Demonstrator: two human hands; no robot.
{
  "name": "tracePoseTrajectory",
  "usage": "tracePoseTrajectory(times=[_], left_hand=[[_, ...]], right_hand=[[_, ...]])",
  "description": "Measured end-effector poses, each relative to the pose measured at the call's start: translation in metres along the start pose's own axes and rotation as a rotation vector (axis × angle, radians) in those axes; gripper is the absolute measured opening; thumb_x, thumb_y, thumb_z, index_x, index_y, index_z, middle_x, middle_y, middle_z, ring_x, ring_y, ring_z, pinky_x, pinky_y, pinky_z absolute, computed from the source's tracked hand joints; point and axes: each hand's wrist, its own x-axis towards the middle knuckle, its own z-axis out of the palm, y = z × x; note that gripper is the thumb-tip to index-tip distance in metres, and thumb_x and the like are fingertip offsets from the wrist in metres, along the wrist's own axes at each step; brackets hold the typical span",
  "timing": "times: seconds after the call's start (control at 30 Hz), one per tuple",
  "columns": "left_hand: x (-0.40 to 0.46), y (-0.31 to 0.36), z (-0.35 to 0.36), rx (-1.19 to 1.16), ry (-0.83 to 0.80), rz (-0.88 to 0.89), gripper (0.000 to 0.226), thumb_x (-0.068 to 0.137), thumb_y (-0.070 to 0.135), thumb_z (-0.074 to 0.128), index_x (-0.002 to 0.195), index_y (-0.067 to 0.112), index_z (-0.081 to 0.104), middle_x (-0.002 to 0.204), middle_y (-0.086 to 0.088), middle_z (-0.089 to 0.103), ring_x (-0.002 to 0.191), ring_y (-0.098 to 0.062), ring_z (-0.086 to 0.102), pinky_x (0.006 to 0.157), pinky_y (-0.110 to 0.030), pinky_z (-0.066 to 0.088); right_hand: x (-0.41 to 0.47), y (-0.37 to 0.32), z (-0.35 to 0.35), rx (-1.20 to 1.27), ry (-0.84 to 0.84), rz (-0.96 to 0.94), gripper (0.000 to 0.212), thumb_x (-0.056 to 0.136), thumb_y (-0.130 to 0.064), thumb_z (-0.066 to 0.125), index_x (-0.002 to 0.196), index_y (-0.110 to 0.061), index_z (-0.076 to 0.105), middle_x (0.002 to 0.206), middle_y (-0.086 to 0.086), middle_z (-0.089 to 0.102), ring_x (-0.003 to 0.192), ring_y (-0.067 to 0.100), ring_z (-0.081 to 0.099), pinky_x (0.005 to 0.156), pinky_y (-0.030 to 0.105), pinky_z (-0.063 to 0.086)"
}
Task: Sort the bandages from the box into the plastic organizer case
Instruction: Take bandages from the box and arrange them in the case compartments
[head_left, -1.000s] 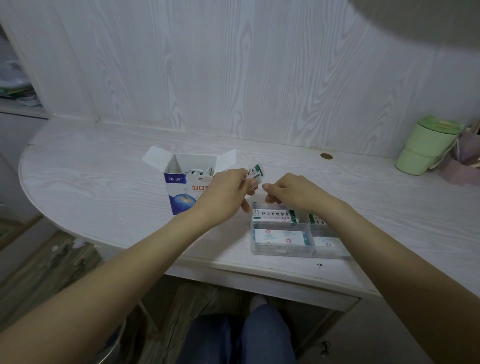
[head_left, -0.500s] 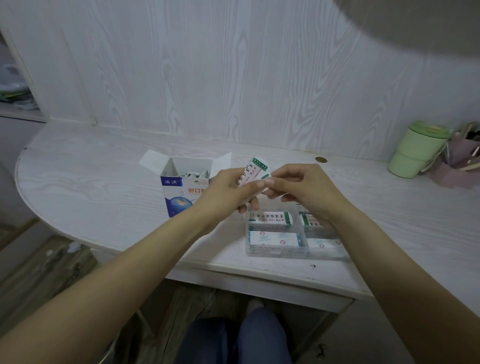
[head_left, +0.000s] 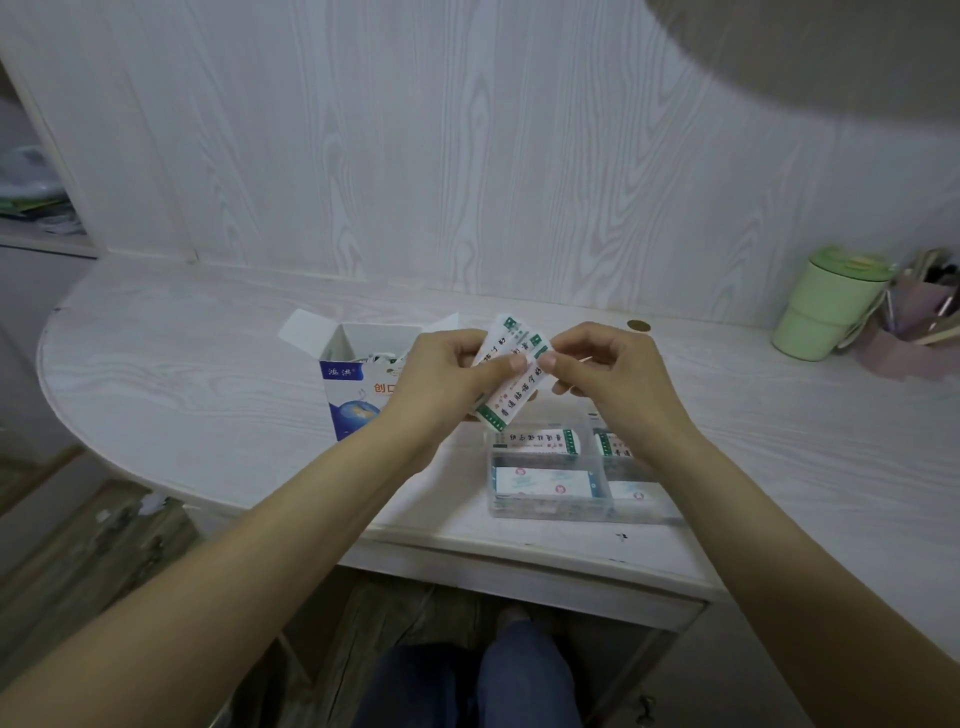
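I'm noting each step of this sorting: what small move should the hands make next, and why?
Probably peel one green-edged bandage off the held bandages and lower it into the organizer case. Both the left hand and right hand pinch them just above it, and matching wrappers already lie in its far compartments.

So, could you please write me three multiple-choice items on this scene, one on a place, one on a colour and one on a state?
1. Where does the cardboard box stand relative to the clear case?
A. to its left
B. to its right
C. inside it

2. What colour is the lidded cup at the far right of the table?
A. red
B. light green
C. black

3. What is happening to the green-edged bandages?
A. they lie loose on the table
B. both hands hold them above the case
C. they sit in the box

Answers: 1 A, the box is left of the case. 2 B, the cup is pale green. 3 B, the left hand and right hand both pinch them.
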Motion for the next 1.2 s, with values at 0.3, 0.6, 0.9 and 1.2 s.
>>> tracePoseTrajectory(times=[0.3,0.6,0.9,1.2], left_hand=[[0.002,0.002,0.002,-0.001,-0.016,-0.031,0.014,0.092,0.013,0.059,0.101,0.014,0.07,0.082,-0.001,0.075,0.075,-0.014,0.071,0.067,-0.029,0.059],[0.002,0.002,0.005,-0.055,-0.004,-0.068,0.015,0.09,0.016,0.061,0.103,0.013,0.068,0.092,-0.009,0.073,0.081,-0.019,0.069,0.076,-0.037,0.058],[0.003,0.001,0.002,0.012,0.059,-0.062,0.021,0.101,0.015,0.042,0.086,0.019,0.056,0.081,0.003,0.069,0.065,-0.007,0.066,0.061,-0.023,0.057],[0.008,-0.004,0.005,0.209,0.014,0.02,0.019,0.093,0.02,0.058,0.111,0.013,0.062,0.092,0.0,0.069,0.066,-0.001,0.057,0.052,-0.013,0.043]], right_hand=[[-0.002,-0.003,-0.002,0.09,0.074,0.052,0.01,0.086,-0.007,0.067,0.082,-0.001,0.06,0.072,0.007,0.071,0.058,0.004,0.062,0.053,0.015,0.045],[-0.005,-0.005,0.0,0.168,0.077,0.039,0.016,0.084,-0.001,0.067,0.087,-0.017,0.067,0.073,0.007,0.069,0.06,0.005,0.064,0.059,0.015,0.052],[0.001,0.001,-0.007,0.183,0.112,0.125,0.012,0.089,-0.003,0.062,0.094,-0.012,0.069,0.081,0.004,0.07,0.057,0.003,0.057,0.063,0.016,0.053],[0.002,0.007,-0.003,0.171,0.091,0.084,0.028,0.091,-0.001,0.057,0.117,-0.008,0.065,0.082,0.007,0.065,0.059,0.0,0.059,0.065,0.014,0.053]])
